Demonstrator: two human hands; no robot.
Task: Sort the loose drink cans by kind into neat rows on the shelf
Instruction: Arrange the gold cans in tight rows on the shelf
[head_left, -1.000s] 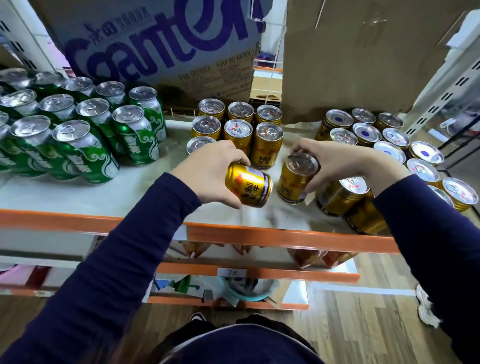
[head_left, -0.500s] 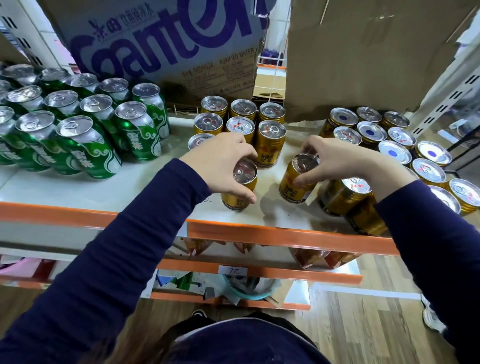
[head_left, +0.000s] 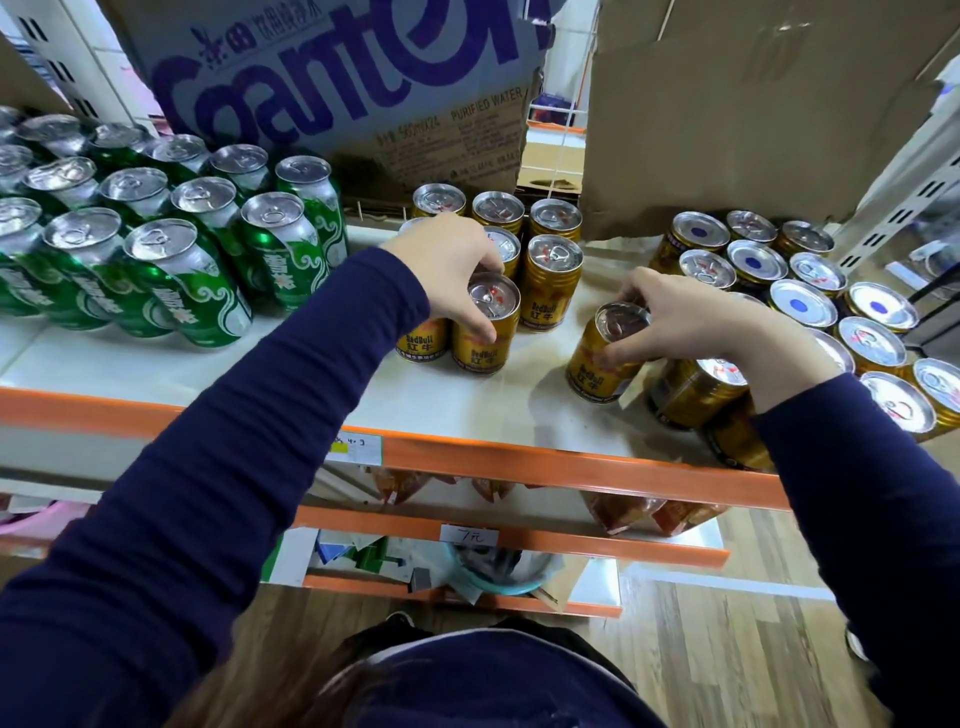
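Head view has the left hand (head_left: 447, 270) pinching the rim of an upright gold can (head_left: 485, 332) and the right hand (head_left: 691, 322) gripping a tilted gold can (head_left: 605, 358), both just behind the orange shelf lip (head_left: 519, 462); stiff, slick, probably full and heavy, best held round the upper wall

Gold cans (head_left: 550, 283) with red print, green cans (head_left: 197, 291) with white swirls.

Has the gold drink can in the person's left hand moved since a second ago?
Yes. The gold drink can under the left hand went from tilted near the orange shelf edge to upright, farther back, joining the standing gold can rows.
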